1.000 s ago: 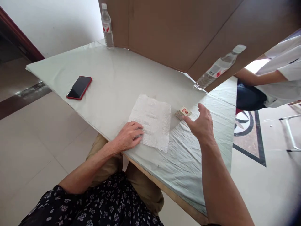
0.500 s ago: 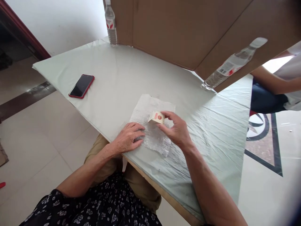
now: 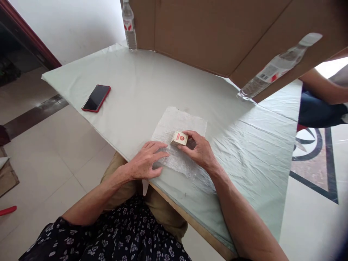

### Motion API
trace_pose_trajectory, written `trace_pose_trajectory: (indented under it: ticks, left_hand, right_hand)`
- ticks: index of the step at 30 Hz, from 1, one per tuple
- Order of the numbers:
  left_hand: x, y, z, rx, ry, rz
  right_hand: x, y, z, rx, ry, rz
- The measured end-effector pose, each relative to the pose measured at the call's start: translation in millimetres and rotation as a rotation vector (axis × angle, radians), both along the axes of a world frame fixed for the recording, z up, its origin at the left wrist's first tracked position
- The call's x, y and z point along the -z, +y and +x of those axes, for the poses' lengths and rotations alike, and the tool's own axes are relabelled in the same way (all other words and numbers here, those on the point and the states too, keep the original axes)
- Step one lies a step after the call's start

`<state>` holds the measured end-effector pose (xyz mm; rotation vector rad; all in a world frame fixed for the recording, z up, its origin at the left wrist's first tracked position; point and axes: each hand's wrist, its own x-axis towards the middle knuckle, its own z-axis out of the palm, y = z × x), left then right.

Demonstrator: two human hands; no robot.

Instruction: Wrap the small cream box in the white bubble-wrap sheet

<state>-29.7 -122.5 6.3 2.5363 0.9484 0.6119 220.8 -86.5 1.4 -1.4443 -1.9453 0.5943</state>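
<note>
A sheet of bubble wrap (image 3: pixel 178 121) lies flat on the cloth-covered table (image 3: pixel 130 94) in front of me. Over its middle is a small cream box (image 3: pixel 179 138) with red print on top. Thumb and fingers of my right hand (image 3: pixel 199 150) grip the box from its right side. My left hand (image 3: pixel 146 159) rests at the near left edge of the bubble wrap, fingers spread, holding nothing. Its fingertips are close to the box but apart from it.
A phone (image 3: pixel 96 98) in a red case lies at the left. Behind, a tall cardboard panel (image 3: pixel 195 36) stands with a water bottle (image 3: pixel 129 27) at its left and another bottle (image 3: pixel 274 70) leaning at right. Another person's arm (image 3: pixel 323 87) shows beyond the table's right edge.
My right hand has brought the box slightly left and lower over the bubble wrap, its printed top now flatter. My left hand's fingers have spread wider. The camera view has shifted slightly.
</note>
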Motion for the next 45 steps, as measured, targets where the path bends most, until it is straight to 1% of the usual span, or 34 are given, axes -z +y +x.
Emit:
trace_pose_trajectory:
  ticks: [2,4,7,9,11,14,17,19,21,23,26,28,31,34,40,45]
  left_hand:
    - [-4.0,-2.4,-2.1,0.005,0.040,0.013]
    - [-4.8,-2.2,-0.9,-0.002,0.071,0.042]
    - [-1.1,1.6,6.2,-0.027,0.087,0.110]
    - [1.6,5.6,12.4,-0.049,0.056,0.151]
    - [2.1,10.9,18.5,-0.082,-0.017,0.171]
    - [-3.6,22.3,27.3,-0.154,-0.129,0.137]
    - [-14.1,36.7,35.9,-0.220,-0.161,0.027]
    - [-20.7,45.4,41.0,-0.244,-0.184,-0.080]
    - [-25.4,52.3,45.2,-0.270,-0.212,-0.202]
    - [-27.9,57.4,48.6,-0.303,-0.248,-0.322]
    - [-27.7,63.1,52.6,-0.338,-0.314,-0.464]
    - [-25.7,66.1,54.7,-0.350,-0.358,-0.525]
    - [-21.6,68.9,56.8,-0.361,-0.406,-0.555]
    - [-19.0,69.6,57.4,-0.357,-0.419,-0.548]
    - [-21.1,66.2,54.8,-0.311,-0.441,-0.597]
    - [-20.5,64.3,53.1,-0.299,-0.442,-0.596]
  right_hand:
    - [2.8,1.1,1.4,-0.008,-0.006,0.005]
    - [5.2,2.1,2.6,-0.018,-0.008,0.005]
    - [6.3,2.7,3.3,-0.035,-0.004,-0.013]
    - [3.2,1.8,3.9,-0.046,0.007,-0.037]
    - [-4.7,-0.7,6.1,-0.051,0.039,-0.073]
    - [-24.6,-6.4,13.6,-0.077,0.096,-0.121]
    - [-42.8,-11.7,21.4,-0.121,0.091,-0.110]
    - [-46.3,-13.3,23.3,-0.109,0.060,-0.081]
    - [-41.6,-12.5,21.9,-0.061,0.054,-0.067]
    - [-32.2,-10.0,18.5,-0.002,0.092,-0.077]
    - [-18.8,-5.6,13.4,0.063,0.202,-0.106]
    - [-13.6,-3.4,11.1,0.095,0.300,-0.139]
    - [-10.1,-1.9,9.1,0.130,0.416,-0.202]
    - [-8.6,-1.5,7.6,0.144,0.453,-0.222]
    - [-10.9,-3.2,8.3,0.105,0.416,-0.223]
    - [-15.8,-4.3,11.1,0.070,0.372,-0.217]
